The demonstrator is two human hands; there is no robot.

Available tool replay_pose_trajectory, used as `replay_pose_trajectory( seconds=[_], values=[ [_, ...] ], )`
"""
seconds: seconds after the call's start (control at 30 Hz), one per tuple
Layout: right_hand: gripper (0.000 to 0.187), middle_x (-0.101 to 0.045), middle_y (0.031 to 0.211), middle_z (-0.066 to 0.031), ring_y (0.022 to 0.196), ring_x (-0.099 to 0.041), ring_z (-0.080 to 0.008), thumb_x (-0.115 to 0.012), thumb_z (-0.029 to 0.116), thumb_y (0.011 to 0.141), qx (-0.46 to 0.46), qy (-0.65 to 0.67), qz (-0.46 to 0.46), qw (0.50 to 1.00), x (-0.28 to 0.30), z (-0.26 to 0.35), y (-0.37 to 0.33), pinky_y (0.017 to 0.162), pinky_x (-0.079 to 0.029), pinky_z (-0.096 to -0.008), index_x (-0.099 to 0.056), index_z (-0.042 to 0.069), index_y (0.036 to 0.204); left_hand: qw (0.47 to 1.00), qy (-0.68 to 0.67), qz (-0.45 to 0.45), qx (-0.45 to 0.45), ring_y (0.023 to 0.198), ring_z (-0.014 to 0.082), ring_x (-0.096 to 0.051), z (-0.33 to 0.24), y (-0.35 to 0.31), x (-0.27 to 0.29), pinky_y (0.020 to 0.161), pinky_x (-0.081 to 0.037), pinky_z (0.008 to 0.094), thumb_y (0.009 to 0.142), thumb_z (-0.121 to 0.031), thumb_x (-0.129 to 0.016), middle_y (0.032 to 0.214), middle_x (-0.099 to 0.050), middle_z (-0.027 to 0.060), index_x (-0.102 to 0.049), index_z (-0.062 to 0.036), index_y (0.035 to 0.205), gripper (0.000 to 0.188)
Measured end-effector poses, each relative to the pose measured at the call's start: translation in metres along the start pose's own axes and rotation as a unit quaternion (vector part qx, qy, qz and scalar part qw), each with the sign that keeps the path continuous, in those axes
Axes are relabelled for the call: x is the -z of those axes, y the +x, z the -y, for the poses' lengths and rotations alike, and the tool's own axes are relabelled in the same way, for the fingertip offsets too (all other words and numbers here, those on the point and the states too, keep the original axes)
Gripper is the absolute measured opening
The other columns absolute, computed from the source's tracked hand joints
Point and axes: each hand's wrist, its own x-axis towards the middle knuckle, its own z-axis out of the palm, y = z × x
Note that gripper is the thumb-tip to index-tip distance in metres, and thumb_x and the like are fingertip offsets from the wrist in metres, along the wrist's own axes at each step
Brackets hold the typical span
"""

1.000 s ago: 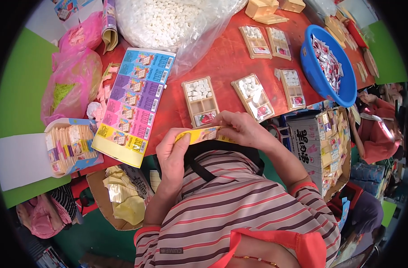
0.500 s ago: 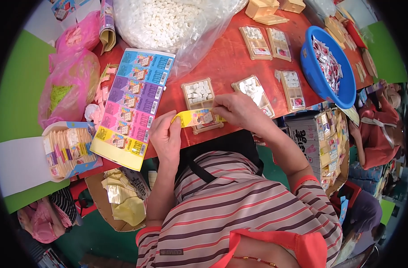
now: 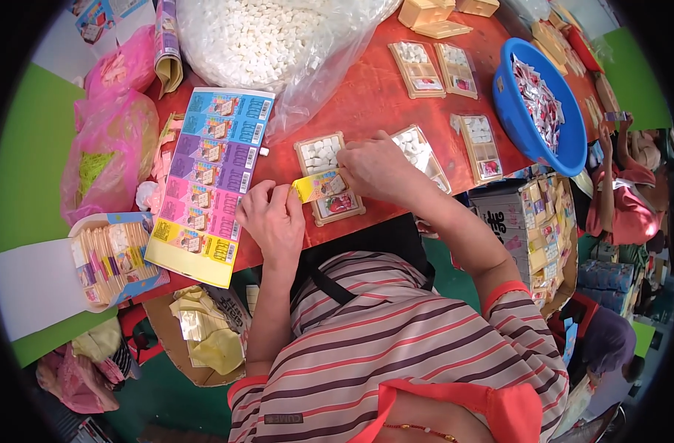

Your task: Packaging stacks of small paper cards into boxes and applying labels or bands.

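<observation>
A yellow printed sticker label [image 3: 316, 185] stretches across the middle of a small clear-lidded plastic box [image 3: 338, 218]. White pieces show in the box's far compartment and a red packet in the near one. My left hand [image 3: 273, 221] has its fingers bent at the label's left end, pinching it. At the other end, my right hand [image 3: 379, 167] is closed on the label, low over the box's right edge; its fingertips are partly hidden. A sheet of labels [image 3: 208, 171] in blue, purple, pink and yellow lies left of my left hand.
Behind the boxes lies a clear bag of white pieces [image 3: 259, 44]. A blue basin [image 3: 508, 96] of small packets stands right. Similar filled boxes [image 3: 418, 70] sit on the red table [image 3: 366, 81]. A carton of finished boxes [image 3: 115, 255] is at left, near pink bags [image 3: 112, 155].
The yellow label has come down onto the box, its left end tilting lower. My right hand has moved slightly left and up, while my left hand stays near the label's left end.
</observation>
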Motion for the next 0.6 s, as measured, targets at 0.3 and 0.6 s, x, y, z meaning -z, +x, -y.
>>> replay_pose_trajectory(
  seconds=[0.3, 0.6],
  values=[
    [0.027, -0.07, 0.079, -0.0126, 0.07, -0.068, -0.0231, -0.064, 0.021, 0.071, -0.002, -0.103, 0.0, 0.995, 0.007, -0.004, -0.01, 0.075, -0.046, -0.0408, -0.072, 0.003, 0.089, 0.991, 0.118, 0.006, -0.06, 0.106, 0.0318, -0.055, -0.006, 0.004, -0.007, 0.088, -0.04, 0.048, 0.085, -0.024, -0.062, 0.115, -0.059, 0.0116, -0.064, -0.0099, 0.103, 0.023],
    [0.022, -0.072, 0.082, -0.0016, 0.08, -0.066, -0.0188, -0.072, 0.032, 0.062, 0.019, -0.054, 0.002, 0.998, -0.027, 0.016, 0.018, 0.08, -0.036, -0.0422, -0.074, 0.02, 0.08, 0.974, 0.013, 0.004, -0.228, 0.121, 0.0367, -0.05, -0.055, 0.005, 0.032, 0.099, -0.035, 0.056, 0.097, -0.042, -0.045, 0.133, -0.052, 0.0213, -0.049, 0.0026, 0.133, 0.058]
  ],
)
